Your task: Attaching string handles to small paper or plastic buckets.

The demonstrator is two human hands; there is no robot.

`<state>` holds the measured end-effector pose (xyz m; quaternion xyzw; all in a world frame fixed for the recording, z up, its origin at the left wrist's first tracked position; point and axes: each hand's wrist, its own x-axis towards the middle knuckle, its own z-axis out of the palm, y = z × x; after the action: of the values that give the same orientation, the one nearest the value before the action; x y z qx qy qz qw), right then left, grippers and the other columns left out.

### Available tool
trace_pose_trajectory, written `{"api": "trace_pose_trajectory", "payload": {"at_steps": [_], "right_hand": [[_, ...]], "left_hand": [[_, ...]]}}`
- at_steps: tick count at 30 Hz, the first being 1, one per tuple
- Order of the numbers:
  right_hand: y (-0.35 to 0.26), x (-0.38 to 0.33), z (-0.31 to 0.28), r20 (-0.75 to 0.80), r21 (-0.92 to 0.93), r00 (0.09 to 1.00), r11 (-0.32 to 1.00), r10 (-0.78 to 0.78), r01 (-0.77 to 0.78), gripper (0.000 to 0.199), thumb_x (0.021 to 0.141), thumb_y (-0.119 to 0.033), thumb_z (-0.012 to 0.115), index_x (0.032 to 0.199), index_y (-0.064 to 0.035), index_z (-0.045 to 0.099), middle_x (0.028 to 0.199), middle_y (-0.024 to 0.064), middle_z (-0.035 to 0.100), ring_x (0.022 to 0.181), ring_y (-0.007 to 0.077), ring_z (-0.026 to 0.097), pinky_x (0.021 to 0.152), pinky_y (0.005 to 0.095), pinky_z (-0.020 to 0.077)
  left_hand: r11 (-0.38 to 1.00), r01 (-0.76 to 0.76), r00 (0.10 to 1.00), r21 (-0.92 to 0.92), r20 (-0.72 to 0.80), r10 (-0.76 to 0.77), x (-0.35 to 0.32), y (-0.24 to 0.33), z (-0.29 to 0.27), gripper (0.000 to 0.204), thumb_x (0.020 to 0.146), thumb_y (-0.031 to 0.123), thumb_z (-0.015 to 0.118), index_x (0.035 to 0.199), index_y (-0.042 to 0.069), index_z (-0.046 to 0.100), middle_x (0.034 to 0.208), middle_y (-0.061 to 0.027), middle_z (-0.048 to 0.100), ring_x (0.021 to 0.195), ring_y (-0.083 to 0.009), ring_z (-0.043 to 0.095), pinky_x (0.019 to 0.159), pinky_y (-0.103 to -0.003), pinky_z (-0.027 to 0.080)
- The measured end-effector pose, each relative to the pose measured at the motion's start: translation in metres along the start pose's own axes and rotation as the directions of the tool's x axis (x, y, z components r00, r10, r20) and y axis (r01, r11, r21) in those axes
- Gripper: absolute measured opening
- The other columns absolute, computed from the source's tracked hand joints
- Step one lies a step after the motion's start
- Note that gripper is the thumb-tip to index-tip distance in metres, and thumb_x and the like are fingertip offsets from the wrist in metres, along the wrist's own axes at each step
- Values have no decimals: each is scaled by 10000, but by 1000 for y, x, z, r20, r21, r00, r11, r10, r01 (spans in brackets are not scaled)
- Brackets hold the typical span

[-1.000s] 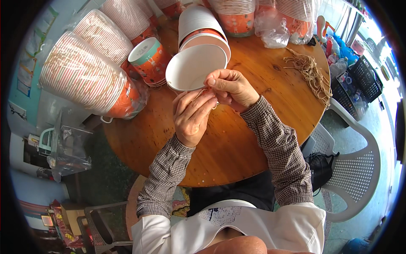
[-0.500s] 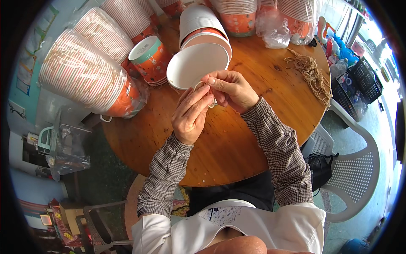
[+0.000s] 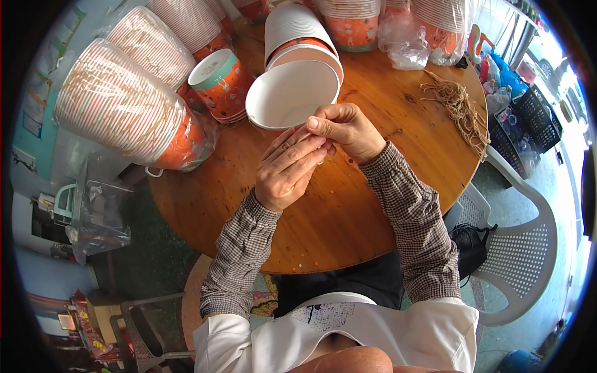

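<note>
Both hands meet over the table, in front of the open mouth of a white paper bucket [image 3: 292, 93]. My left hand [image 3: 289, 168] has its fingers pressed together, with their tips beside the right fingertips. My right hand [image 3: 351, 130] pinches with thumb and index finger. Between them is a thin pale cord, now almost wholly hidden by the fingers. The white bucket lies on its side at the end of a nested stack [image 3: 295, 31]. Left of it stands an orange and mint-green bucket [image 3: 224, 87].
Plastic-wrapped stacks of orange buckets [image 3: 118, 105] crowd the table's left and far sides. A tangle of beige cords [image 3: 457, 109] lies near the right edge of the round wooden table [image 3: 348, 230]. A white plastic chair [image 3: 519, 248] and black crates [image 3: 538, 115] stand to the right.
The cord loops seen around the fingers have gone out of sight behind them. My right hand has shifted slightly right, and the left fingers have straightened toward it.
</note>
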<state>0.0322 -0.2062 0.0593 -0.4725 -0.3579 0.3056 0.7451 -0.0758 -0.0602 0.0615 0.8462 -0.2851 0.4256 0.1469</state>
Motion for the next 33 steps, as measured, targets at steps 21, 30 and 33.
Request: {"api": "trace_pose_trajectory", "payload": {"at_steps": [21,30,33], "right_hand": [[0,-4,15,-105,19,992,997,-71,74,257,884,-261,692,769,-32,676,678,-2,620,550,46,550,448,195,412],[-4,-14,12,-19,-493,949,829,-313,264,262,883,-264,680,894,-4,711,769,80,697,670,139,639,609,274,496],[-6,-14,1,12,-798,809,481,-587,362,239,864,-239,691,899,-4,719,794,128,699,714,150,630,644,314,486]], "left_hand": [[574,573,712,-585,8,-702,-1,21,4,295,1000,186,495,775,1,540,778,-39,550,699,-114,519,657,-256,432],[827,496,828,-265,-143,-542,-7,11,-6,170,928,79,558,771,13,550,723,-56,561,747,-217,524,674,-329,438],[800,507,821,-320,-103,-561,-5,12,-9,181,928,83,560,760,17,550,708,-54,566,744,-212,523,679,-333,436]]}}
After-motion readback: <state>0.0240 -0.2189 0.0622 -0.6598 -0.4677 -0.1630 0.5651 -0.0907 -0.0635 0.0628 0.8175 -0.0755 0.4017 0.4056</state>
